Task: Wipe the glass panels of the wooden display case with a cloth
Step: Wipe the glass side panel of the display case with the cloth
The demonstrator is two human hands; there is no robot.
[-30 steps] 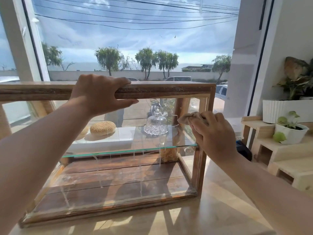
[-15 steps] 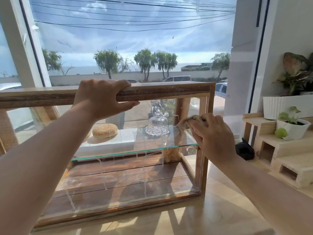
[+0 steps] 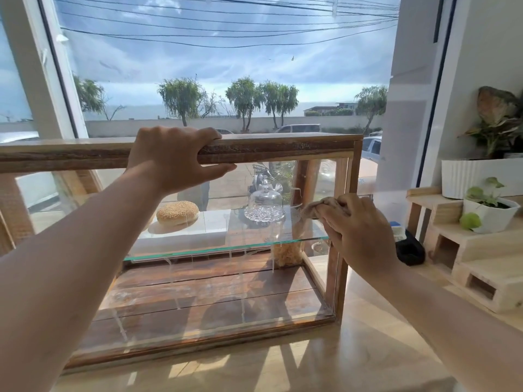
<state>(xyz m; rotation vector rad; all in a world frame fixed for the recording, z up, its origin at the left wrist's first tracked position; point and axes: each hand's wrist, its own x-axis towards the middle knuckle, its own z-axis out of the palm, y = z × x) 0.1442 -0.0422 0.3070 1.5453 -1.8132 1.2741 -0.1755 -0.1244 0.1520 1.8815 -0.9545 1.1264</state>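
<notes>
Now we brace the display case [image 3: 283,145] with our left hand [image 3: 175,159], fingers hooked over the top rail and thumb under it, which should stop the case sliding on the surface [image 3: 283,363]. Our right hand [image 3: 359,230] curls round the bunched cloth [image 3: 319,207] and presses it to the front glass [image 3: 198,278], just beside the right corner post, about level with the glass shelf [image 3: 226,248]. Pale drip streaks [image 3: 242,306] run down the lower half of that pane. So we judge the best stroke is downward and overlapping, with firm, even pressure, carried right into the corner by the frame. Turning to a fresh fold of cloth would likely avoid smearing.
</notes>
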